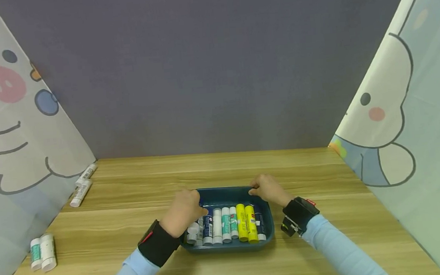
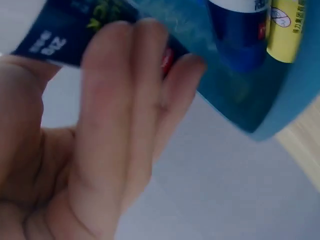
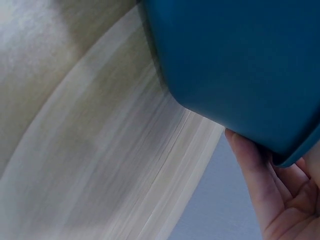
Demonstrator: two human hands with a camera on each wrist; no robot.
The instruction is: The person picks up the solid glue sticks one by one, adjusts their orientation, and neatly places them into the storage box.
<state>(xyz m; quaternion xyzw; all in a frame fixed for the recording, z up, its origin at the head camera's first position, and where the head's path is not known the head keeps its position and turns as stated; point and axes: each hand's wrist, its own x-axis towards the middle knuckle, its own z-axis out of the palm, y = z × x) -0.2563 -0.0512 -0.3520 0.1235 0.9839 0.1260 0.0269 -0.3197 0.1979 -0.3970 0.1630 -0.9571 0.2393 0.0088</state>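
My left hand (image 1: pixel 183 211) pinches a dark blue glue stick (image 2: pixel 62 30) between thumb and fingers, over the left side of a blue plastic bin (image 1: pixel 229 246). In the head view that hand largely hides the held stick. The bin holds a row of glue sticks lying side by side: yellow ones (image 1: pixel 242 223), teal-and-white ones (image 1: pixel 226 224), and blue ones with white caps (image 1: pixel 207 230). At the bin's back right corner, my right hand (image 1: pixel 268 190) grips the rim, fingers outside the wall (image 3: pixel 235 55).
Two glue sticks (image 1: pixel 41 253) lie side by side at the table's left edge. Farther back on that side lie two more white ones (image 1: pixel 81 193). A grey panel (image 1: pixel 214 68) stands behind the wooden table (image 1: pixel 137 175), with cartoon-printed sheets (image 1: pixel 416 94) on both sides.
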